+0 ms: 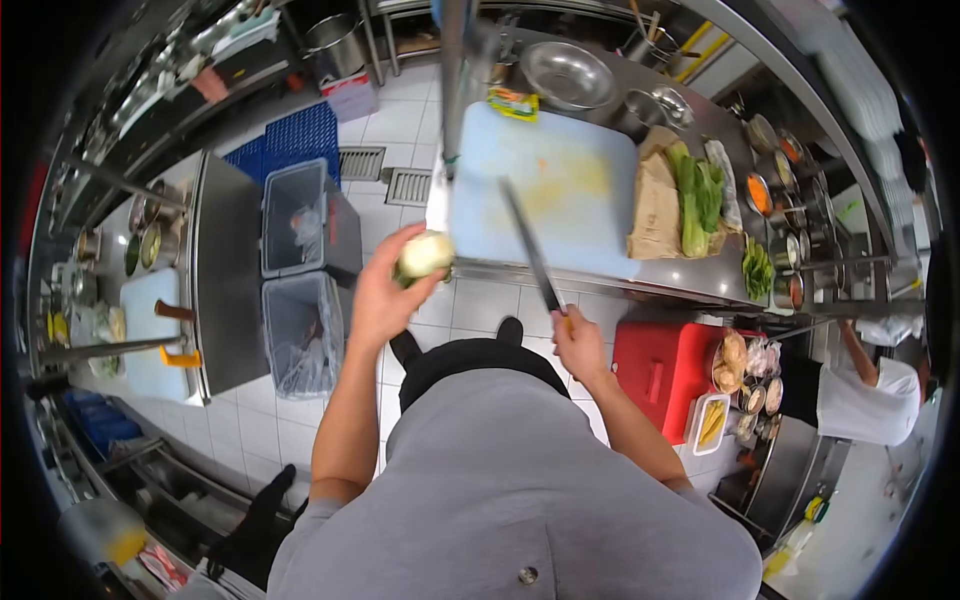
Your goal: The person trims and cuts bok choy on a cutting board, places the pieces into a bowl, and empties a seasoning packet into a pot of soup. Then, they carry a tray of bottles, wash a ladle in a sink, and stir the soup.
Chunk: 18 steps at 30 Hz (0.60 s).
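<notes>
My left hand [385,290] is closed around a pale round vegetable with green edges [425,255]. Its exact kind is hard to make out. The hand is in the air by the left front corner of the light blue cutting board [480,215]. In my right hand [578,342] is the handle of a kitchen knife [533,250]. The blade points away from me, its tip over the board. Yellowish stains and small orange bits mark the board's surface. Leafy green vegetables [693,205] lie on brown paper [654,208] just right of the board.
A steel bowl [568,76] and a yellow-green packet [513,104] are behind the board. Below the counter at right stands a red box [650,375]. Grey bins [297,220] line the left side. One person [868,400] is at far right; another person's dark leg [260,520] shows lower left.
</notes>
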{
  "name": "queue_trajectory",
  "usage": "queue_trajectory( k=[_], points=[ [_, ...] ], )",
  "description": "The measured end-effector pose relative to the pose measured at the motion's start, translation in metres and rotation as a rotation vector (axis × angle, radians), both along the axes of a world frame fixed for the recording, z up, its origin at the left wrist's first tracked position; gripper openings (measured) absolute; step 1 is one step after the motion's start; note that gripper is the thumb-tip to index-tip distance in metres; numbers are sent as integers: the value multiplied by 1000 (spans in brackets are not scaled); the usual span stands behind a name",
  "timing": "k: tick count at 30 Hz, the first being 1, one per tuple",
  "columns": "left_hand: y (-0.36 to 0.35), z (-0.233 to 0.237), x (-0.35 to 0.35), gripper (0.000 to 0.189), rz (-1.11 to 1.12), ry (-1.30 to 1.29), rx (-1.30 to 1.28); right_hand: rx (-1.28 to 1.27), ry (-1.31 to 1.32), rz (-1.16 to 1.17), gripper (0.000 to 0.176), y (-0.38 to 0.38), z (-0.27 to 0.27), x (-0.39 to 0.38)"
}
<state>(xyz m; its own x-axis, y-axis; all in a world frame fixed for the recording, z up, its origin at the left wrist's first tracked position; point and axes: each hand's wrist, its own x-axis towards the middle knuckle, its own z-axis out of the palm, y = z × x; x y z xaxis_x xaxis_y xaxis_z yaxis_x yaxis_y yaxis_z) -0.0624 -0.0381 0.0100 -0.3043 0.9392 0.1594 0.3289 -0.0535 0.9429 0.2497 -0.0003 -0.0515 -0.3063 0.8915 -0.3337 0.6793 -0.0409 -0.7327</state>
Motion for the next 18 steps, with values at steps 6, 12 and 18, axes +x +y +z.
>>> queue_trajectory(
  k=[6, 12, 18],
  points=[
    [141, -29, 109, 68, -190, 735, 513, 172, -107, -241, 22, 40, 3, 81],
    [166, -85, 145, 64, -380, 698, 114, 130, -385, -111, 25, 56, 30, 96],
    [150, -82, 132, 50, -302, 530, 74, 108, -385, -17, 25, 53, 33, 95]
  ],
)
